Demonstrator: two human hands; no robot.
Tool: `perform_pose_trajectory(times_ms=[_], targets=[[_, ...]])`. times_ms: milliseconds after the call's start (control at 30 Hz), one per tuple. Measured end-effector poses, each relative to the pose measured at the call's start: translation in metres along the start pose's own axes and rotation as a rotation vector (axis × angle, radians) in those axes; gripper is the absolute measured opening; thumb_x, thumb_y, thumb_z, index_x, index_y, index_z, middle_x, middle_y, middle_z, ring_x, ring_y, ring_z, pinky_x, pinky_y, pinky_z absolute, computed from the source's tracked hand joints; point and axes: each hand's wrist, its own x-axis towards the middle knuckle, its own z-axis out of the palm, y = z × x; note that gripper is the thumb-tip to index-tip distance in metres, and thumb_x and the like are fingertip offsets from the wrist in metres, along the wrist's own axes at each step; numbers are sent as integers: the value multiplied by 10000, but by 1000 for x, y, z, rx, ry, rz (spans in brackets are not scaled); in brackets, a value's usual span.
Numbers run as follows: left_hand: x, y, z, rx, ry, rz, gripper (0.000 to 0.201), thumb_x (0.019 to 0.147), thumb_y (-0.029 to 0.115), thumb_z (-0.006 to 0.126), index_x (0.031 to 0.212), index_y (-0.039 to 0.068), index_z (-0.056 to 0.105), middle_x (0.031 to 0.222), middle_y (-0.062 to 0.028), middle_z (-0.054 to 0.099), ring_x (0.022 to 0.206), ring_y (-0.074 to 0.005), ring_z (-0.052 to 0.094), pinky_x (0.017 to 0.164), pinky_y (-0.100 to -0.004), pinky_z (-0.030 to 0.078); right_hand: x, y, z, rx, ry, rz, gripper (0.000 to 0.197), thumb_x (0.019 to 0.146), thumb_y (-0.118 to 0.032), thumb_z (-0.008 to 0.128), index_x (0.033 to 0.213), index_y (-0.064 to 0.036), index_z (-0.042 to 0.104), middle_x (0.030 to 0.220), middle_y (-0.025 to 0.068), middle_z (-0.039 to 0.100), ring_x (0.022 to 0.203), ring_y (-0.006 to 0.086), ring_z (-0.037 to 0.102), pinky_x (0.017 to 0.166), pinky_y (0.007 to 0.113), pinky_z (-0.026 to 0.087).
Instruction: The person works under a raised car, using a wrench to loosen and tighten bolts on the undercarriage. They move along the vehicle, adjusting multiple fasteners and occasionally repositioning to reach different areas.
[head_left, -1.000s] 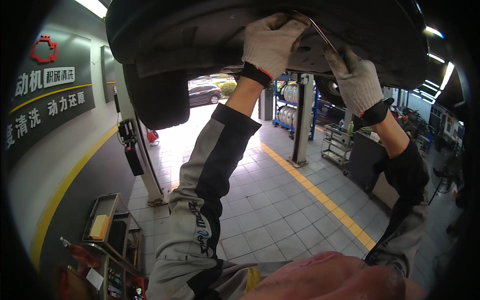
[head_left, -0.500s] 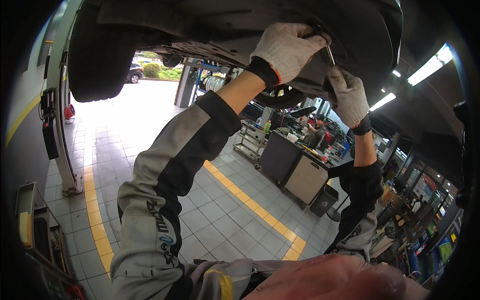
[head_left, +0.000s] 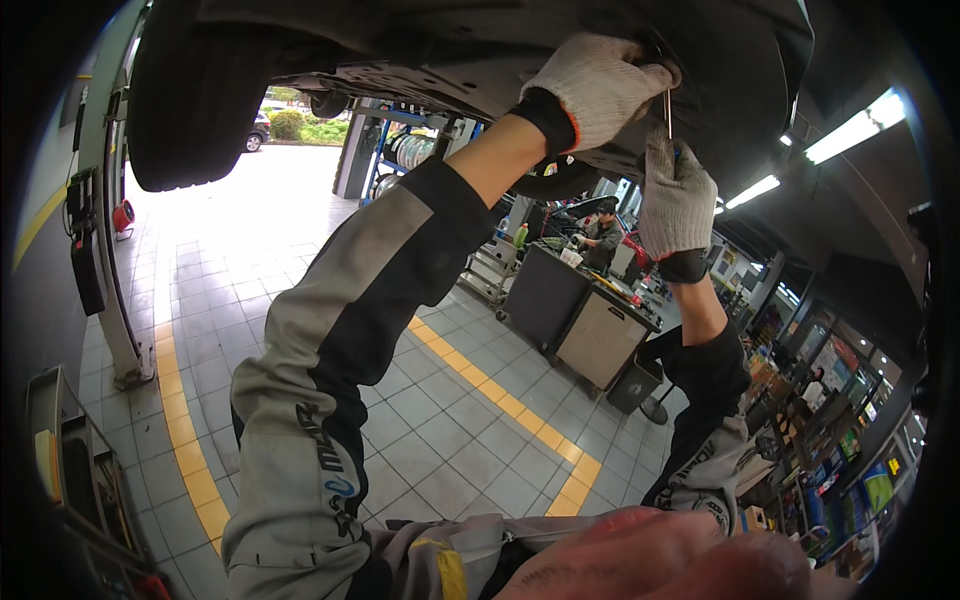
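Note:
Both hands are raised to the dark underbody panel (head_left: 480,50) of a lifted car, in white knit gloves with black cuffs. My right hand (head_left: 678,205) is closed around the lower end of a screwdriver (head_left: 668,115), whose thin metal shaft points up. Its handle is mostly hidden in the glove. My left hand (head_left: 595,95) reaches up beside the shaft's upper end, fingers curled and pinched together against the panel. What those fingertips hold, and the screwdriver's tip, cannot be made out.
A black tyre (head_left: 195,110) hangs at upper left, near a lift post (head_left: 125,300). Beyond my arms stand a grey workshop cabinet (head_left: 600,340), a waste bin (head_left: 635,385) and a metal trolley (head_left: 488,270). Another person (head_left: 603,240) is behind the cabinet. A shelf cart (head_left: 75,450) stands at lower left.
The view has shifted slightly. The screwdriver shaft stands more upright, with more of it showing between my hands. My left hand sits a little higher and further right, still at the panel.

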Motion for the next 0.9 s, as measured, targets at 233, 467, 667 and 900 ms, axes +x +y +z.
perform_pose_trajectory(times_ms=[233, 467, 667, 900], targets=[[-1, 3, 0, -6, 5, -81, 356, 1056, 408, 695, 963, 68, 744, 698, 20, 613, 605, -78, 536, 572, -258, 439, 5, 8, -4, -114, 79, -185, 306, 1070, -271, 695, 1047, 32, 736, 668, 209, 679, 544, 267, 674, 531, 383, 499], [-7, 3, -1, 79, 23, -56, 432, 1043, 477, 706, 937, 59, 741, 700, 18, 610, 621, -87, 537, 600, -290, 466, -8, 12, 16, 350, -29, 136, 355, 1104, -302, 669, 1051, 45, 720, 642, 71, 636, 550, 106, 542, 499, 318, 414], [-9, 11, 2, 111, 5, -121, 421, 1047, 472, 708, 992, 58, 764, 705, 28, 606, 655, -82, 538, 624, -282, 467, -16, -2, 11, 676, -127, 409, 352, 1105, -377, 665, 1101, -30, 720, 822, 23, 722, 607, 53, 574, 487, 224, 425], [-10, 2, 6, -35, 39, -46, 374, 1061, 435, 707, 1048, 68, 781, 726, 28, 618, 677, -54, 579, 642, -247, 493, -14, -5, 0, 682, -193, 414, 387, 1092, -404, 682, 1063, -21, 725, 809, 17, 711, 601, 51, 568, 476, 221, 413]])
